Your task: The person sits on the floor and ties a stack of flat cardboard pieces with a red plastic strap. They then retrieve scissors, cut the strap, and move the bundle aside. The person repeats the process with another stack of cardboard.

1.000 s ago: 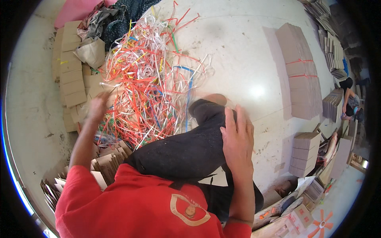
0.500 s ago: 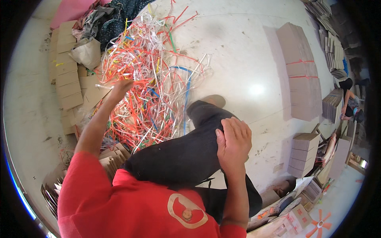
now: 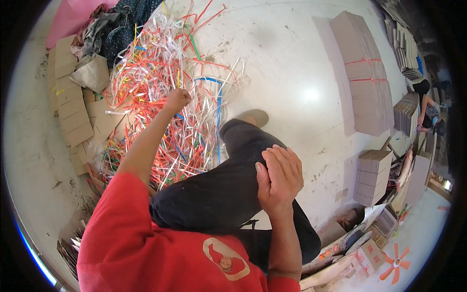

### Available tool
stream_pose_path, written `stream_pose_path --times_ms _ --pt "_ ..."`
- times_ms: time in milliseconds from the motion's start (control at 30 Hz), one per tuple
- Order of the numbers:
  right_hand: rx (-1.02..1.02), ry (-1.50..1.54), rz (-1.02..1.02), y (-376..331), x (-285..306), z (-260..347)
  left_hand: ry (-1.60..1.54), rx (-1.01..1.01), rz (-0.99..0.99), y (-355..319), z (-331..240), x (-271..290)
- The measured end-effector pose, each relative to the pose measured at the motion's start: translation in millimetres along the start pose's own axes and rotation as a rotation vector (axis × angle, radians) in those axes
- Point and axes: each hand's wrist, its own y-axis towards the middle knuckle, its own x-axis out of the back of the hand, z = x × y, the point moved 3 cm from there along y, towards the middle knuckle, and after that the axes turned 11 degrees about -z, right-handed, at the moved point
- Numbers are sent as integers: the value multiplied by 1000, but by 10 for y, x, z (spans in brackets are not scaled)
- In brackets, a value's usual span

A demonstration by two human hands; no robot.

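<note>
A large tangled heap of plastic strapping (image 3: 160,63), mostly red and white with some blue, yellow and green strips, lies on the pale floor in front of me. Over its middle, my left hand (image 3: 178,100) is closed in a fist or pinch. Whatever sits between those fingers, if anything, is too small to make out. My right hand (image 3: 281,177) rests on my bent knee in black trousers (image 3: 209,194), its fingers stretched out side by side with nothing in them.
Flattened cardboard (image 3: 73,97), a beige bag (image 3: 91,73) and dark cloth (image 3: 129,24) border the heap on the left. On the right stand a tall strapped cardboard stack (image 3: 365,82) and a smaller stack (image 3: 373,177). Another person (image 3: 428,114) sits at the far right.
My left hand has moved right, from the heap's left side to over its middle, and a white strip beside it no longer shows there. The right hand stays on the knee.
</note>
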Motion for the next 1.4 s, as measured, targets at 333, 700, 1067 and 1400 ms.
stream_pose_path --times_ms 333,700,1067,1400 --pt "8 25 -60 -59 15 12 431 -270 -225 -85 -94 24" --pt "-14 123 -71 -59 78 71 -809 -121 -382 -1027 -1536 958" --pt "-1008 1513 524 -2 69 660 -572 -1230 247 -2838 -2862 1089" --pt "-460 943 366 -105 738 518 -885 -639 650 -2414 -2940 1101"
